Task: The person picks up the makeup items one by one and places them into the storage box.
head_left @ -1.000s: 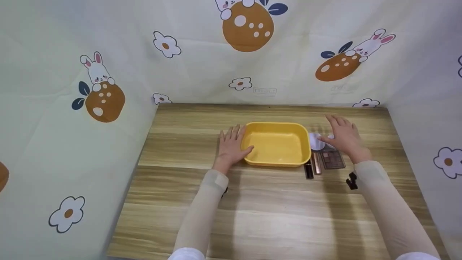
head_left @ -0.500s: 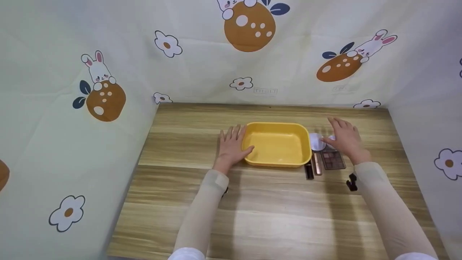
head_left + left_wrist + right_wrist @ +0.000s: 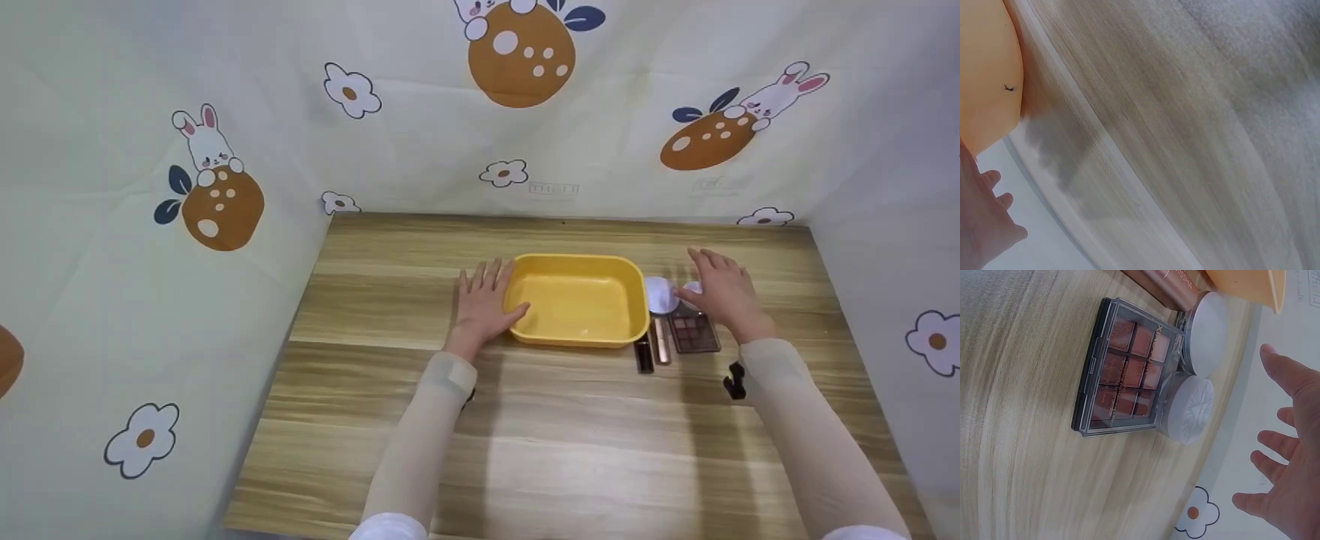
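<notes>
A yellow rectangular plastic basin (image 3: 577,304) sits on the wooden table. At its left side, my left hand (image 3: 480,306) lies with fingers spread, fingertips and thumb right at the rim. My right hand (image 3: 726,291) hovers beyond the cosmetics, its fingers extended and holding nothing. Beside the basin's right wall lie an eyeshadow palette (image 3: 1129,371) with a clear lid and a white round case (image 3: 1207,334). A second round case (image 3: 1189,408) with a patterned lid is partly covered by my right hand in the head view. Nearby are a rose-gold tube (image 3: 661,341) and a black tube (image 3: 644,356).
The wooden table (image 3: 585,457) ends at a cloth backdrop (image 3: 420,150) printed with rabbits and flowers, standing on the left, back and right. Black camera mounts are strapped at both wrists.
My right hand has drifted slightly right and nearer. The left hand stays at the basin's side, and the basin and cosmetics keep their places; the head view shifts a little.
</notes>
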Motion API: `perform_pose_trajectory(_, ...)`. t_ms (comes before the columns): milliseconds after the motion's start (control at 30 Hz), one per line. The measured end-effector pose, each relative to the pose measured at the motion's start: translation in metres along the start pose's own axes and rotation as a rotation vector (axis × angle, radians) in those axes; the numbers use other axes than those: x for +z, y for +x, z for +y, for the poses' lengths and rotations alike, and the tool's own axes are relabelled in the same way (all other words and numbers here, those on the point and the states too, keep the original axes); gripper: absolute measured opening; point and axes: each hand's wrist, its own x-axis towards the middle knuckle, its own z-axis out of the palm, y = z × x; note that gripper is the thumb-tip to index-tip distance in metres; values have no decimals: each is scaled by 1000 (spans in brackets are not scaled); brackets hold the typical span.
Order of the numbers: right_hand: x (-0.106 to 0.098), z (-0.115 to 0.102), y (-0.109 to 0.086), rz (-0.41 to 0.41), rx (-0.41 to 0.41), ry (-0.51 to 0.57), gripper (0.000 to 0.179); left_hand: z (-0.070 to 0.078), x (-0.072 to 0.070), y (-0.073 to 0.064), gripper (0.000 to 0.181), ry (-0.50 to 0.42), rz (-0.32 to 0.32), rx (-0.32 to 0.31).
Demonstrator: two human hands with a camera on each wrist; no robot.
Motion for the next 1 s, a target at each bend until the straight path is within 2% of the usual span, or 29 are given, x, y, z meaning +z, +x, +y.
perform_pose_trajectory(300, 6, 6, -2, -26, 4, 2, 84, 0, 0, -1, 85, -28, 3, 0)
perform_pose_trajectory(1000, 21, 18, 0, -74, 36, 37, 84, -1, 2, 2, 85, 0, -1, 3)
